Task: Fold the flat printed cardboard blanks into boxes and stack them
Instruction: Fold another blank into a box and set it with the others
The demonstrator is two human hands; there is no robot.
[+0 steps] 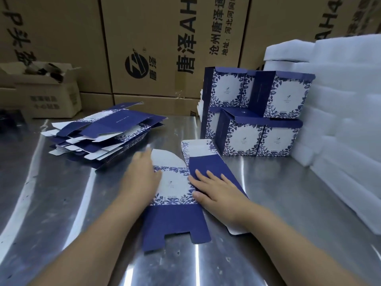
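A flat blue-and-white printed blank (175, 186) lies on the steel table (268, 193) in front of me. My right hand (214, 188) presses flat on its dark blue right panel, fingers straight. Blurred, my left hand (142, 174) rests on the blank's left edge with its fingers reaching toward the upper flap; how its fingers lie is unclear. A loose pile of flat blanks (107, 137) sits to the left. Several folded boxes (253, 112) stand stacked in two layers behind the blank, to the right.
White foam sheets (340, 100) are piled at the right, against the folded boxes. Large brown shipping cartons (165, 48) form a wall behind the table. A small open carton (41, 89) sits at the back left.
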